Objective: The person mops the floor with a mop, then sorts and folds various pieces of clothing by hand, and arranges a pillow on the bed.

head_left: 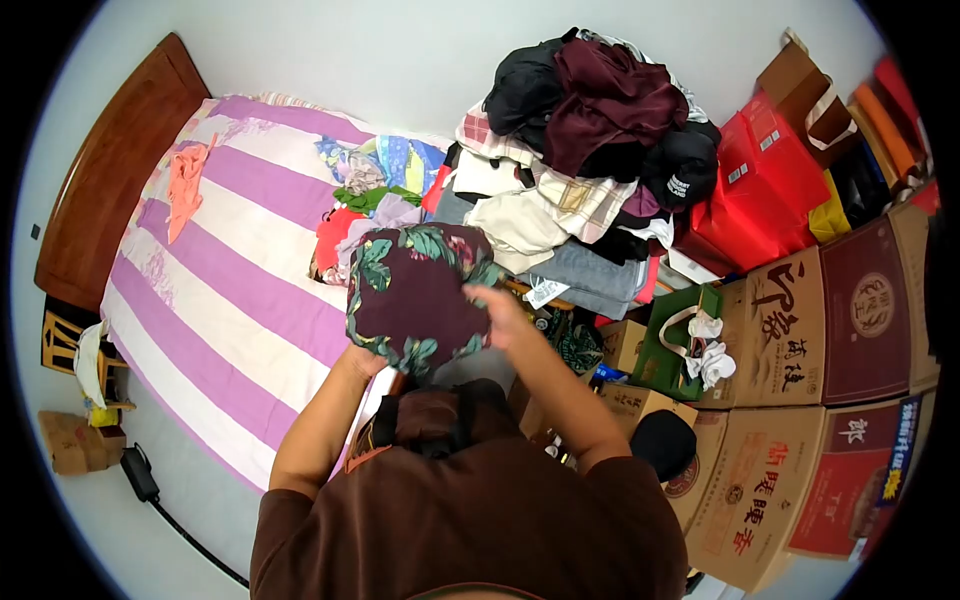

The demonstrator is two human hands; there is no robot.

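Held out in front of my chest is a folded garment, dark maroon with a green leaf print around its borders. It makes a squarish bundle. My right hand grips its right edge, the thumb lying on top. Under the near left corner, my left hand supports it, with most of the fingers hidden beneath the cloth. Just beyond the bundle, loose clothes in red, lilac, green and blue lie on the bed.
The bed has a purple-and-white striped sheet, with a coral garment near the headboard. A tall clothes heap rises beyond my right hand. Red bags, a green gift bag and stacked cardboard boxes crowd the right.
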